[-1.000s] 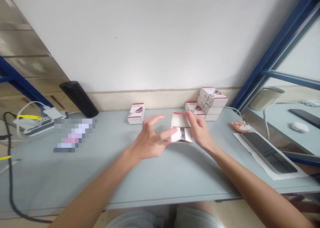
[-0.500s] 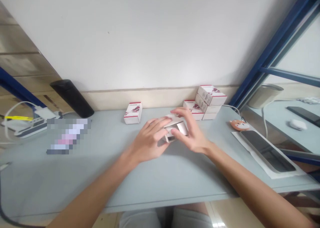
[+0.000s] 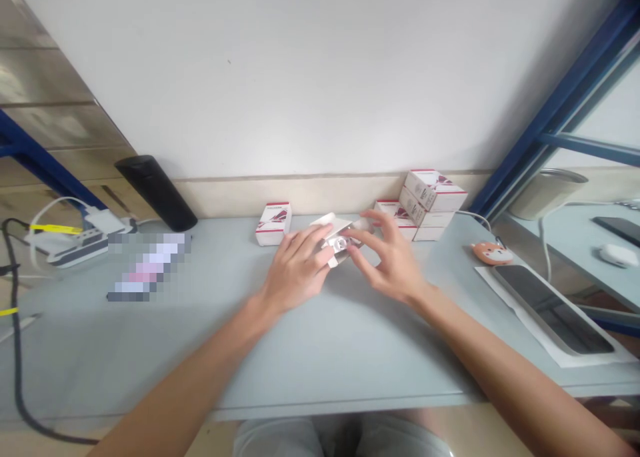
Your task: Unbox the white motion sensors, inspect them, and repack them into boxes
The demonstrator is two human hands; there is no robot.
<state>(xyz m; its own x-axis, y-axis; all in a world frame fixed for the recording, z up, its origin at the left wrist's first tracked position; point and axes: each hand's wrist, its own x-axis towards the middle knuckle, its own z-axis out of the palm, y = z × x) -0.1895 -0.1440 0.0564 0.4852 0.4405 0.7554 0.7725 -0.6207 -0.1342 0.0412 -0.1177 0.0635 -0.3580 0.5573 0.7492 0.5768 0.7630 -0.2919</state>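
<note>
Held above the desk is a small white cardboard box [image 3: 327, 225] with its end flaps folded open toward me. A pale, round-looking part [image 3: 341, 243] shows inside the opening, too small to name. My left hand [image 3: 299, 263] wraps around the box's left side, fingers on top and thumb near the opening. On the other side, my right hand [image 3: 393, 260] has its thumb and index fingertip close together at the opening, beside the round part. Its middle finger stretches along the far flap. Whether those tips grip the flap or the contents is hard to tell.
A closed white-and-red box [image 3: 273, 224] stands behind my left hand. Several matching boxes [image 3: 434, 200] are stacked by the wall. Left are a black cylinder [image 3: 157, 193] and a power strip [image 3: 77, 249]. A phone [image 3: 553, 310] and an orange case [image 3: 491, 253] lie right.
The box's flaps have opened wider, and the round part inside now shows. My right thumb and index finger have come closer together at the opening. The whole view has shifted slightly.
</note>
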